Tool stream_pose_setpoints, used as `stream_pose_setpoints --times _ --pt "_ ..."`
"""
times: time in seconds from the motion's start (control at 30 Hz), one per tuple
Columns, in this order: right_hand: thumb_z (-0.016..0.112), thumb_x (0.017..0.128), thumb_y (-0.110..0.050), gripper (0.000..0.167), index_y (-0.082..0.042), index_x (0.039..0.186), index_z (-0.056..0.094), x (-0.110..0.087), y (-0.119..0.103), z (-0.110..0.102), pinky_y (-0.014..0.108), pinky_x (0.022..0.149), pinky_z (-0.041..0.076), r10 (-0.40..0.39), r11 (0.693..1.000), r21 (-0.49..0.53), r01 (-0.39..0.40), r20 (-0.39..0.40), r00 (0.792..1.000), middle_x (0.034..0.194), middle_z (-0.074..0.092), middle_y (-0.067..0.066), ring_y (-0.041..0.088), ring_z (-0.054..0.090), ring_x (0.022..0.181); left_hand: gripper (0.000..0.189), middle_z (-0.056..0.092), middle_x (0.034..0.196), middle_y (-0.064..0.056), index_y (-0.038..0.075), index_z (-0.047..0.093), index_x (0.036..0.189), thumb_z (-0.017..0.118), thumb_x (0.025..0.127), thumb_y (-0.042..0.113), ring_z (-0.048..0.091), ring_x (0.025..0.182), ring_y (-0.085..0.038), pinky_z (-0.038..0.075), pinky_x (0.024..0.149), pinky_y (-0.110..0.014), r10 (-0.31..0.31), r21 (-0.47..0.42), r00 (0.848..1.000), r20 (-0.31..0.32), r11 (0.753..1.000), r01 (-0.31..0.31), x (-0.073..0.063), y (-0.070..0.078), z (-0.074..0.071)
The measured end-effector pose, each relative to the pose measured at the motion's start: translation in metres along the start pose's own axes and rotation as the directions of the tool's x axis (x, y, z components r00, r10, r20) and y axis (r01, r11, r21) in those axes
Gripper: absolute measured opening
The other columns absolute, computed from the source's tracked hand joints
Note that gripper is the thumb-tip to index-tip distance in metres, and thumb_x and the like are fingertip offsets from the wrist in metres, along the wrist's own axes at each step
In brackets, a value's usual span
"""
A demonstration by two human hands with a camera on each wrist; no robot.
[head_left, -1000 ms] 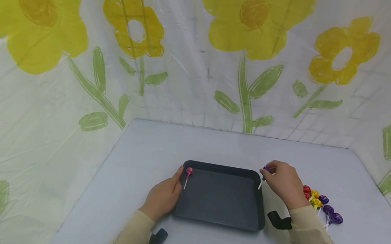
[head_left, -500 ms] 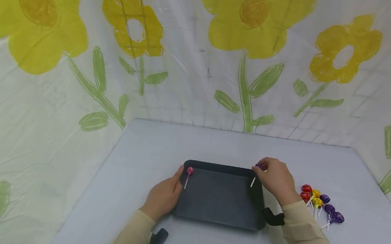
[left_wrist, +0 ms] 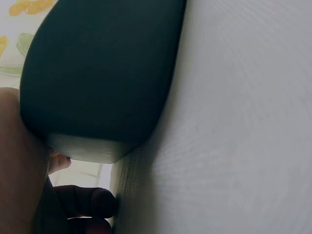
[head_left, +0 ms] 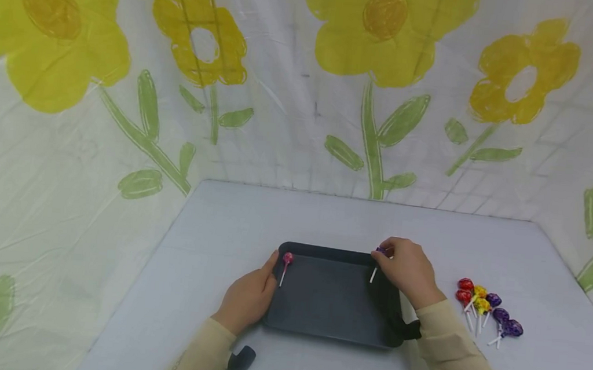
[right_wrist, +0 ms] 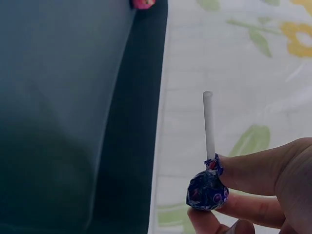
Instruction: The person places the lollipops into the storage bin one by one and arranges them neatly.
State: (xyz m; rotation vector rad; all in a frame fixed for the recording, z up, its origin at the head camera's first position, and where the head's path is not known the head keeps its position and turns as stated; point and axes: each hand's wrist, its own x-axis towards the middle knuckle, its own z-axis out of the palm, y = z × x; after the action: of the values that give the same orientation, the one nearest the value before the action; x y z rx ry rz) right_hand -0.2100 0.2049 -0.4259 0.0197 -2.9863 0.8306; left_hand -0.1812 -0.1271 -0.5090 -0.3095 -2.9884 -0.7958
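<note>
My right hand (head_left: 404, 269) pinches a lollipop in a purple wrapper (right_wrist: 207, 190) between thumb and fingers, over the far right part of a dark grey baking tray (head_left: 329, 304). Its white stick (right_wrist: 209, 124) points down toward the tray in the head view. Close up, the right wrist view shows the wrapped ball between the fingertips. My left hand (head_left: 247, 297) holds the tray's left side, and the tray's dark wall fills much of the left wrist view. Inside the tray, along its left edge, lies a pink lollipop (head_left: 288, 258), its stick toward me.
Right of the tray, several lollipops lie on the white table (head_left: 231, 215): red ones (head_left: 465, 285), yellow ones (head_left: 481, 305) and purple ones (head_left: 512, 328). Behind the table hangs a white sheet (head_left: 273, 148) with painted yellow flowers.
My right hand has moved left with the purple lollipop, from the tray's right rim to above its inside. The left hand and the tray have stayed in place.
</note>
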Motion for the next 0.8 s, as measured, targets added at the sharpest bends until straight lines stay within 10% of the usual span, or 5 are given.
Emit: stream_pose_setpoints --times 0.8 --pt "0.075 0.095 -0.025 0.026 -0.002 0.107 0.077 0.002 -0.006 0.021 0.049 0.074 0.056 -0.036 0.999 -0.001 0.036 0.032 0.999 0.097 0.076 0.011 0.027 0.071 0.087 0.056 0.045 0.066 0.003 0.016 0.043 0.162 0.043 0.107 0.022 0.040 0.058 -0.013 0.038 0.058 -0.032 0.017 -0.003 1.000 -0.005 1.000 -0.017 -0.002 0.001 -0.002"
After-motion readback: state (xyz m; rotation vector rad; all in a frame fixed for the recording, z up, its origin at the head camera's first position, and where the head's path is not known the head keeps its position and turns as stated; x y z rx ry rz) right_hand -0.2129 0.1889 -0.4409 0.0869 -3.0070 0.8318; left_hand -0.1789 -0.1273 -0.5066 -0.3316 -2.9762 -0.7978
